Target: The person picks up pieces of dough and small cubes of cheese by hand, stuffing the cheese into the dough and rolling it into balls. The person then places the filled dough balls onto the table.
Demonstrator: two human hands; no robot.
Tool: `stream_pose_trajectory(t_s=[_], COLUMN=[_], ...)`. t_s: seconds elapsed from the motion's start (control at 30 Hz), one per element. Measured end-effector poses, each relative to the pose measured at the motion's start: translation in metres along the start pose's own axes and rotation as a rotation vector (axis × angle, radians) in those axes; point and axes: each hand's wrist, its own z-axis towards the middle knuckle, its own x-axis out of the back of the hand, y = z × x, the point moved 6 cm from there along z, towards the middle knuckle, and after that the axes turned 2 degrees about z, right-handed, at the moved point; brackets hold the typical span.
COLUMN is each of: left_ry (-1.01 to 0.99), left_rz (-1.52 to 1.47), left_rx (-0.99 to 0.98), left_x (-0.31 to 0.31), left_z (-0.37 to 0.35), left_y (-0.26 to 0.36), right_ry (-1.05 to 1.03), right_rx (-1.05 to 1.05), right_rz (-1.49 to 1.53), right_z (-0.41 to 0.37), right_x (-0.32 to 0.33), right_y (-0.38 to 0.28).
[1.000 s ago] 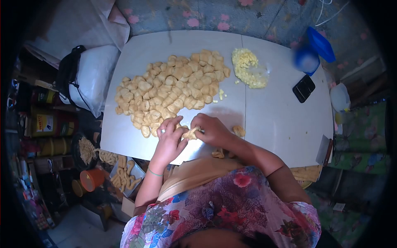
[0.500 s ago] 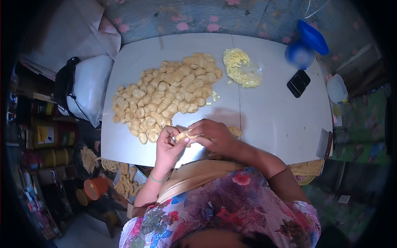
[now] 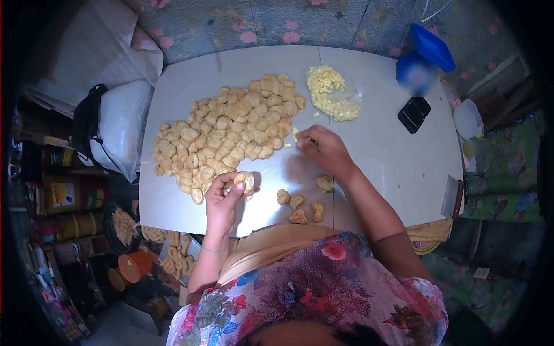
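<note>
Head view, left hand (image 3: 222,199) fingers gripping tan round dough piece (image 3: 246,181), right hand (image 3: 324,151) at 2 o'clock, fingertips on pale yellow crumbs (image 3: 296,134), grip unclear.

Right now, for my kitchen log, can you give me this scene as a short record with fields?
left hand: holds one dough piece at the near edge of the dough pile
right hand: fingertips down by loose yellow bits; grip unclear
dough pile: heaped on the white table
far side: yellow heap, black phone
near edge: a few shaped pieces
</note>
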Motion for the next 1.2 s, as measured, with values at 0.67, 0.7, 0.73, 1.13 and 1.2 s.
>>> stream_pose_trajectory(t_s=[0.67,0.7,0.73,1.13,1.2], left_ry=[-0.139,-0.145,-0.154,0.072,0.091], left_rz=[-0.305,-0.345,-0.345,-0.313,-0.306], left_rx=[0.152,0.168,0.141,-0.029,-0.053], left_x=[-0.019,-0.019,-0.016,0.052,0.066], left_z=[-0.004,-0.006,-0.007,-0.012,-0.016], left_y=[-0.011,-0.010,-0.010,0.023,0.022], right_ry=[-0.094,-0.072,-0.050,-0.154,-0.181], right_rx=[0.132,0.180,0.228,0.012,0.063], right_rz=[0.233,0.178,0.124,0.605,0.427], right_z=[-0.002,-0.001,0.000,0.006,0.003], right_x=[-0.058,-0.061,-0.066,-0.084,-0.098], right_y=[-0.091,-0.095,-0.097,-0.077,-0.067])
